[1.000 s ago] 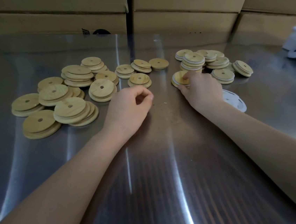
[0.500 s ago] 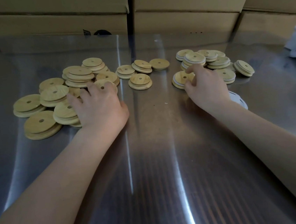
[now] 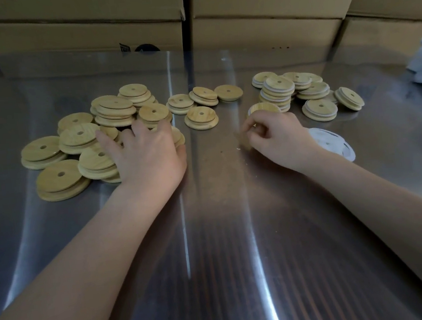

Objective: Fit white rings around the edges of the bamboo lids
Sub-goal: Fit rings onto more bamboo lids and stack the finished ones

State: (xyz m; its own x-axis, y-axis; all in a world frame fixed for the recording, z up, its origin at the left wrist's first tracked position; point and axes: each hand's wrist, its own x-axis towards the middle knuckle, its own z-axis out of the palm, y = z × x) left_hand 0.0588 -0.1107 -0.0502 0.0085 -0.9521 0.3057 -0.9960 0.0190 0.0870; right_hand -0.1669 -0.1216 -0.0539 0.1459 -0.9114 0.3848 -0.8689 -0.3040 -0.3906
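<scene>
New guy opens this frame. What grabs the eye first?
A heap of bare bamboo lids on the left and a heap of ringed lids on the right, on a shiny steel table. The left hand lies spread on the bare heap; the right hand, curled and blurred, sits beside loose white rings. Cardboard boxes wall the back.

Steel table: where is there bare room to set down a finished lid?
Bare: the near table between both forearms, the gap between left hand and right hand, the far strip before the cartons. Crowded: plain lids left, ringed stacks right, white rings.
</scene>
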